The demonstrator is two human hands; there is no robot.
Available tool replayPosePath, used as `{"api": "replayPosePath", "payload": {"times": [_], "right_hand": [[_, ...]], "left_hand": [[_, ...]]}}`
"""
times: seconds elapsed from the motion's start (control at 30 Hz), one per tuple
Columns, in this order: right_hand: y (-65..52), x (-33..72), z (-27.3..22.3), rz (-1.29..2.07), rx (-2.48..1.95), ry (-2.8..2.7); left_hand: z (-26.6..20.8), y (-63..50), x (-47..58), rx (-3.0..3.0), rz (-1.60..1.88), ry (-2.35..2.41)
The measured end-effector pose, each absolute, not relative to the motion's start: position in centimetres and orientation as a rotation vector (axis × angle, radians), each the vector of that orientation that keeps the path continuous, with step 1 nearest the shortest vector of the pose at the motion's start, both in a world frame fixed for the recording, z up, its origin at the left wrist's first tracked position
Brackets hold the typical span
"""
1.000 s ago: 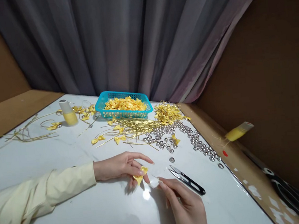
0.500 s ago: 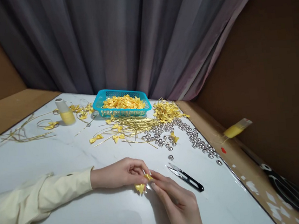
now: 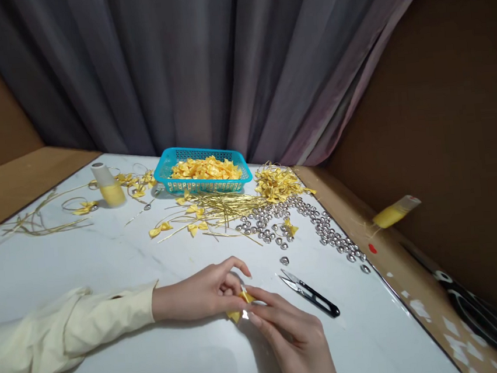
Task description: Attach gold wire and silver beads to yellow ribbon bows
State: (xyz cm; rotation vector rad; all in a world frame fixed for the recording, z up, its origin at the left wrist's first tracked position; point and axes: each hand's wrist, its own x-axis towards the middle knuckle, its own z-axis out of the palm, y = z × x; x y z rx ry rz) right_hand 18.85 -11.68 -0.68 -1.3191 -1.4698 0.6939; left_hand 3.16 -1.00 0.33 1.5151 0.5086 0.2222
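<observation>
Between my two hands is a small yellow ribbon bow (image 3: 233, 317), partly hidden by the fingers, with a shiny bit showing at its middle. My left hand (image 3: 214, 288) comes from the left in a cream sleeve and pinches the bow with its thumb and bent fingers, its index finger raised. From the lower right, my right hand (image 3: 288, 329) holds the bow's other side between thumb and fingertips. Black-handled thread snips (image 3: 311, 293) lie just right of the hands, blades pointing away. A single silver bead (image 3: 284, 261) rests beyond them.
A blue basket (image 3: 204, 186) of yellow bows stands at the back. Gold wires (image 3: 228, 207), a heap of bows (image 3: 277, 184) and many silver beads (image 3: 263, 223) lie before it. A yellow-filled bottle (image 3: 112, 191) stands left. Large scissors (image 3: 475, 311) lie right, beside another bottle (image 3: 396, 212).
My left index finger has lifted away from the bow and stretched out. My right fingers have closed in further over the bow, covering more of it.
</observation>
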Motion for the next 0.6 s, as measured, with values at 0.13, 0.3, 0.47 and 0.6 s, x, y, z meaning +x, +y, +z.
{"api": "replayPosePath", "payload": {"times": [0.13, 0.3, 0.47, 0.6], "right_hand": [[-11.6, 18.8, -0.3, 0.737, -1.308, -1.467], [-11.6, 18.7, 0.3, 0.762, -1.325, -1.429], [-11.7, 18.8, 0.4, 0.748, -1.343, -1.372], [-11.8, 19.0, 0.3, 0.666, -1.386, -1.289]], "left_hand": [[0.2, -1.2, 3.1, 1.54, 0.217, 0.489], [0.0, -1.1, 3.1, 1.496, 0.216, 0.471], [0.3, -1.0, 3.1, 1.494, 0.211, 0.472], [0.7, -0.9, 3.1, 1.513, 0.164, 0.55]]}}
